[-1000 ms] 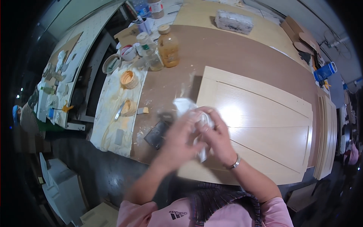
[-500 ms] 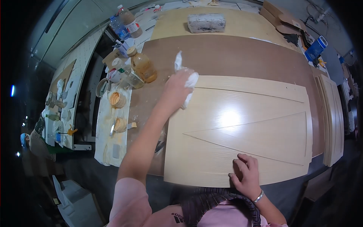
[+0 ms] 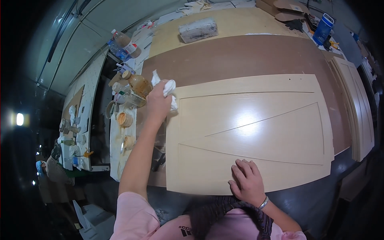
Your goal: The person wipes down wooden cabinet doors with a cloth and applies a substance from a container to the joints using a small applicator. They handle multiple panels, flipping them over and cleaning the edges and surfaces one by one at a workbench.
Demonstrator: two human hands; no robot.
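Note:
A pale wood-grain panel with thin grooves lies flat before me, a bright light reflected on it. My left hand is closed around a crumpled white cloth at the panel's far left corner, near a bottle of amber liquid. Both ends of the cloth stick out of the grip. On the panel's near edge rests my right hand, holding nothing, its fingers slightly bent and apart.
Left of the panel stand a clear bottle and two jars of orange paste. A stained block lies at the back. Stacked panels lean at the right, below a blue bottle. A person shows far left.
My left hand has carried the white cloth leftward, closer to the bottles. My right hand stays on the panel's near edge. The whole view has turned slightly.

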